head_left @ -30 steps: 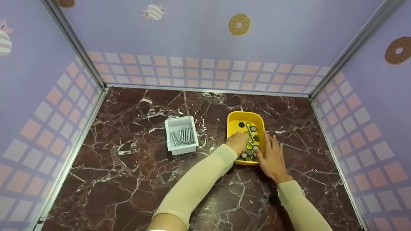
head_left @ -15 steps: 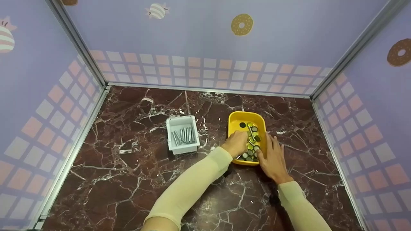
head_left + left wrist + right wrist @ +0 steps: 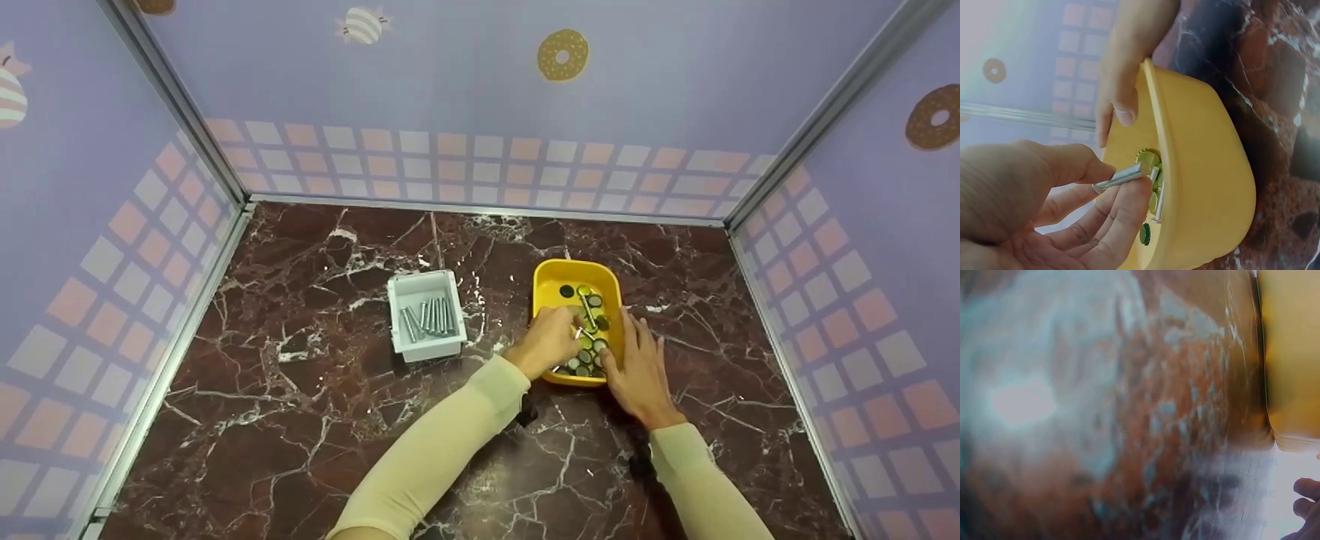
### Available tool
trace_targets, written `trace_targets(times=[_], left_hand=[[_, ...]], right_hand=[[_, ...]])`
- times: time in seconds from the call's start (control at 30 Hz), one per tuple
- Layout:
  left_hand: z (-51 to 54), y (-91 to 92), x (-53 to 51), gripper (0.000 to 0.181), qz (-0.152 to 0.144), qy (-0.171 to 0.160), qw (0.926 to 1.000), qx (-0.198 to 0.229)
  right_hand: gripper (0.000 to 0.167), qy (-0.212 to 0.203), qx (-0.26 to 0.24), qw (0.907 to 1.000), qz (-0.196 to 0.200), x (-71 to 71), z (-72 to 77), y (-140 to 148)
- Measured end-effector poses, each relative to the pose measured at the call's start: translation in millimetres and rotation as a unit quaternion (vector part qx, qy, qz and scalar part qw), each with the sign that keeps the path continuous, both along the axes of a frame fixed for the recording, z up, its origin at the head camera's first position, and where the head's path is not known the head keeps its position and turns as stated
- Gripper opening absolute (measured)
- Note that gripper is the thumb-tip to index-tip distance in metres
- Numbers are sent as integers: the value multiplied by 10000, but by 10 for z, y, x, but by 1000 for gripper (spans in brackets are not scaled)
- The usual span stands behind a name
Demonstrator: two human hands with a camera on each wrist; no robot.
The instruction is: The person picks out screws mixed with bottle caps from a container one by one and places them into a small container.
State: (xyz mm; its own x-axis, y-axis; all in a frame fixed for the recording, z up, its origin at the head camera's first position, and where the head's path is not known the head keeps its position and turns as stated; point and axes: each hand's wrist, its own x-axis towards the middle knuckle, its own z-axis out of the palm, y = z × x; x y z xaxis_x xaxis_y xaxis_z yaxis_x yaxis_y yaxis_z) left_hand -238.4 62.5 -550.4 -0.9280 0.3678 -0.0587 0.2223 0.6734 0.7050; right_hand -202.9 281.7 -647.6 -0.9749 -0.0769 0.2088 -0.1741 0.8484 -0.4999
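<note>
From where I'm standing, everything's going on around this yellow bin (image 3: 552, 291). The person's left hand (image 3: 547, 341) is over it with a shiny metal pin (image 3: 1124, 176) pinched between thumb and fingers, so yeah, that one's got a proper grip. The right hand (image 3: 639, 371) isn't clutching anything: fingers pretty much straight along the bin's right side, thumb poking in over the rim.

Inside the bin there's a bunch of bottle caps (image 3: 585, 356), mostly toward the person's end, plus a couple of loose pins (image 3: 587, 311) lying on top, and a dark cap (image 3: 566, 290) up near the far end. Well off to the bin's left sits a white box (image 3: 429, 350) with a cluster of similar rods (image 3: 439, 318) in it. Under the bin: dark red marbled tabletop (image 3: 330, 435).
</note>
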Motion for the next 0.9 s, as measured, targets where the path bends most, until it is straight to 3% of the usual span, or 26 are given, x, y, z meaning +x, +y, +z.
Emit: trace_targets(times=[0.4, 0.67, 0.9], left_hand=[[39, -142, 83, 35, 384, -112, 9963, 767], [31, -396, 85, 32, 857, -235, 9891, 1175], [20, -647, 89, 31, 1035, 38, 9887, 1084]], right_hand=[[82, -55, -68, 9999, -76, 15, 17, -14], [83, -230, -99, 9997, -47, 15, 4, -20], [84, -284, -221, 9994, -15, 13, 17, -2]])
